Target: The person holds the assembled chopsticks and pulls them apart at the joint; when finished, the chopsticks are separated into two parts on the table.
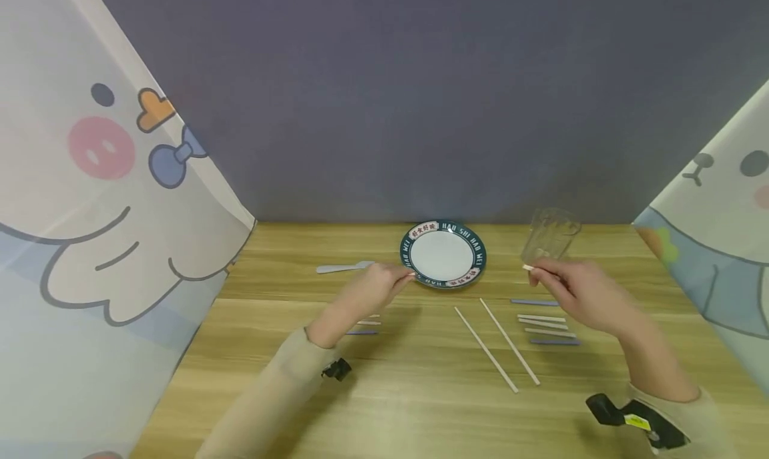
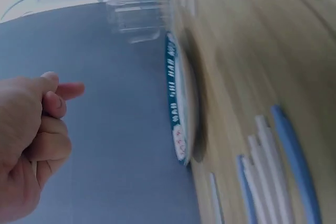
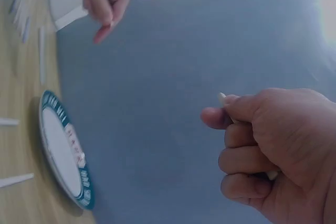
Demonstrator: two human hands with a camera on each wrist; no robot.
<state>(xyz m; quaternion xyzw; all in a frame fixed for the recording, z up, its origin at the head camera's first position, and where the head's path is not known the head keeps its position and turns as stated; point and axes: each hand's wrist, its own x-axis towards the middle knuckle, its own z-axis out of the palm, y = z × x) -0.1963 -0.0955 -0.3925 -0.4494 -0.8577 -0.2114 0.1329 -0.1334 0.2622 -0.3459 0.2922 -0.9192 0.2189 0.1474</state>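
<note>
My left hand point(image 1: 375, 289) is raised beside the plate's left rim, thumb and finger pinching a white stick whose tip point(image 1: 412, 273) barely shows. In the right wrist view, my right hand point(image 3: 283, 145) has its fingers curled round another white stick point(image 3: 222, 98); its tip sticks out at the thumb and a bit shows by the lower fingers. The head view has this right hand just in front of a clear cup point(image 1: 555, 231). Between the hands lies a round plate point(image 1: 443, 255) with a green lettered rim. Most of both held sticks is hidden by the fingers.
Two long white sticks point(image 1: 486, 349) lie on the wooden table point(image 1: 408, 405). Several shorter white sticks point(image 1: 543, 324) and blue sticks point(image 1: 554, 342) lie at right; a similar group, with a blue stick point(image 1: 361, 333), is at left. A pale knife-like utensil point(image 1: 338, 268) lies left of the plate.
</note>
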